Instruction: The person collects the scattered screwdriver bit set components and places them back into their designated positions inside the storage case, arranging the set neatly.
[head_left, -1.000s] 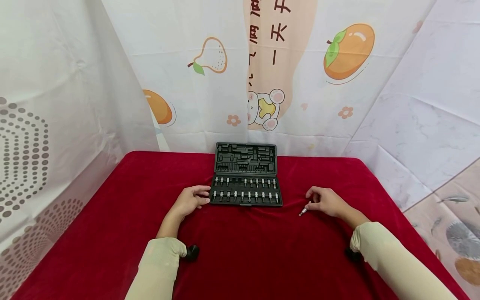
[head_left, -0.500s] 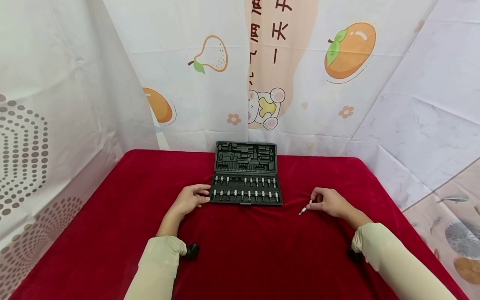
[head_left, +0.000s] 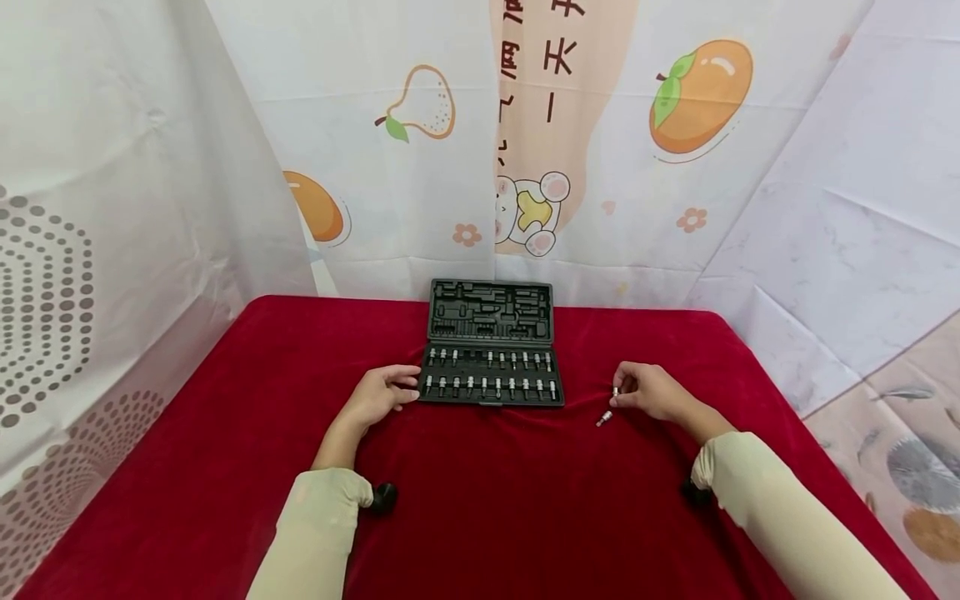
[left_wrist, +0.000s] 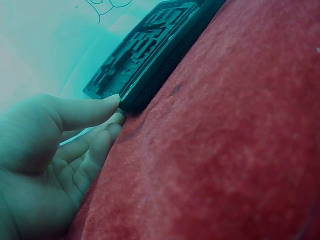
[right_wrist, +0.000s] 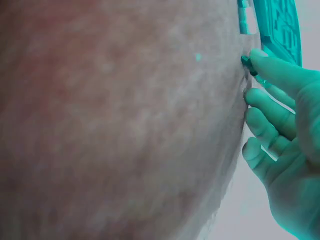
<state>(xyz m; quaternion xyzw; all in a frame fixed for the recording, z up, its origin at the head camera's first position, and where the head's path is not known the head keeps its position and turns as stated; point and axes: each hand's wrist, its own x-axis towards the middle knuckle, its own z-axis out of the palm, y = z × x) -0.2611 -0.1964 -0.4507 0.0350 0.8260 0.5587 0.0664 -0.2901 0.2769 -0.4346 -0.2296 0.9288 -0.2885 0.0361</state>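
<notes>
An open black socket case (head_left: 491, 375) lies on the red cloth, with rows of silver bit sockets (head_left: 498, 387) in its lower half. My left hand (head_left: 377, 395) is at its left side; in the left wrist view the thumb (left_wrist: 95, 111) touches the case's corner and the other fingertips lie by its side wall. Right of the case, my right hand (head_left: 651, 392) pinches a small bit socket (head_left: 616, 391) between thumb and forefinger, partly hidden by the fingers. A second bit socket (head_left: 603, 418) lies on the cloth just below that hand.
The case's raised lid (head_left: 491, 312) has moulded recesses and stands near the table's back edge. Red velvet cloth (head_left: 495, 500) covers the table. Printed white curtains (head_left: 360, 208) hang behind and at both sides.
My right hand has shifted slightly up and left with the pinched bit socket, which now shows apart from the one on the cloth. The left hand and the case keep their places.
</notes>
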